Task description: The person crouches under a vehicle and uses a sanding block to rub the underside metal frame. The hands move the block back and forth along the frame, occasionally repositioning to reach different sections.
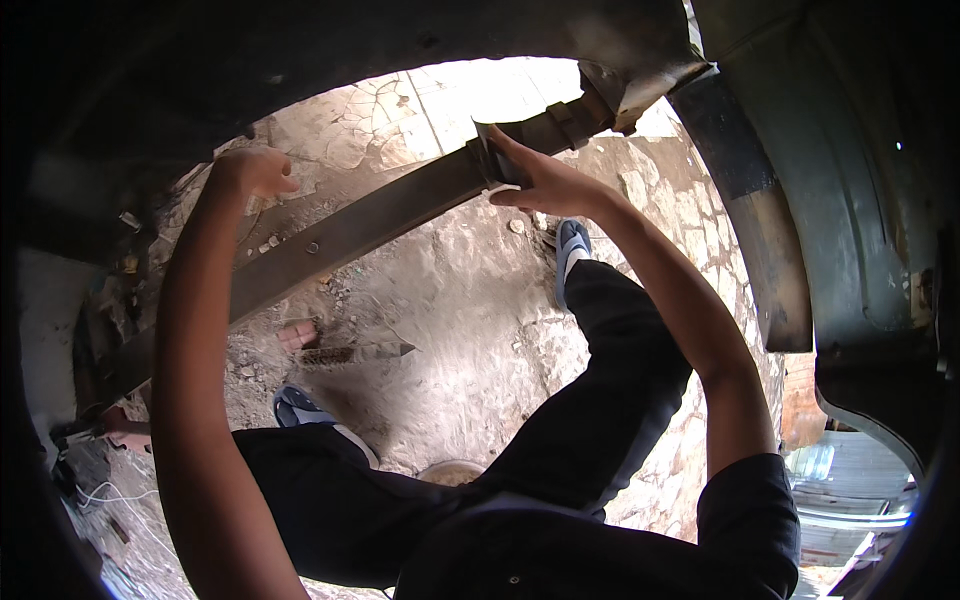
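Note:
A long flat metal bar (350, 230), dull brown-grey, runs slantwise from the lower left to the upper right. Around its upper part sits a dark metal bracket (484, 158) with a raised lip. My right hand (550, 185) grips this bracket from the right, the fingers above and the thumb on the lower side. Beyond it, a second metal band (568, 124) wraps the bar near its far end. My left hand (255, 172) is off the bar at the far left, fingers curled closed; whatever they may hold is hidden.
Dark curved sheet metal (450, 30) arches overhead, and a greenish metal panel (860, 230) stands at the right. On the dusty ground lie a pinkish brick piece (297, 335), a pointed flat strip (360, 352) and rubble. A white cord (115, 494) lies lower left.

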Tool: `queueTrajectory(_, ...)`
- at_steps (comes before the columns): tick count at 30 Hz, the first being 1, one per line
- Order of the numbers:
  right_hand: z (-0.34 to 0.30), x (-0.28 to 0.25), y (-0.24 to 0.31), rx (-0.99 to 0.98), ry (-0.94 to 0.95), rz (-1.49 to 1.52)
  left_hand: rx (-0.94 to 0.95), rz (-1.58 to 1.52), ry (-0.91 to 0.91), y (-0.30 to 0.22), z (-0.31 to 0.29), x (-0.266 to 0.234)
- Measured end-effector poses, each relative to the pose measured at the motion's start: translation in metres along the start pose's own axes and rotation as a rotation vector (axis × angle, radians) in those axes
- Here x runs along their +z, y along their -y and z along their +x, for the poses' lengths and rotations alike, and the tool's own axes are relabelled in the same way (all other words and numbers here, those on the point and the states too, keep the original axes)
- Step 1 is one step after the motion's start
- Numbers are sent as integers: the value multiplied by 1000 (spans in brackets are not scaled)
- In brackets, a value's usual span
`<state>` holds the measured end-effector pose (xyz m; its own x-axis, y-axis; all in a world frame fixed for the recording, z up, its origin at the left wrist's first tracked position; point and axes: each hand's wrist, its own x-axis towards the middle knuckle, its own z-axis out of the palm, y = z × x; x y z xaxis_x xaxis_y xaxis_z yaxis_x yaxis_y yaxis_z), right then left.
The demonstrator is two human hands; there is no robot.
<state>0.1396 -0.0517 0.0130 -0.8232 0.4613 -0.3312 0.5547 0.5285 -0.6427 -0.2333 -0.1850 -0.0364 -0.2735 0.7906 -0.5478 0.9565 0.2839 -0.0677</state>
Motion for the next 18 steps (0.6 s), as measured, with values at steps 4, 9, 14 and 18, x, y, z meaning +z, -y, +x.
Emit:
queueTrajectory(4,-3,-1,-21,-72,-73,-81,-10,14,-8,-9,-3,-5)
queueTrajectory(9,11,6,-22,-141,-190,-369,18,6,-31,-8,-6,3)
queueTrajectory(14,7,5,-24,-90,-197,-372,22,16,-2,-10,-2,3)
queueTrajectory(18,9,3,-27,-104,-192,-284,21,96,17,-6,-1,7)
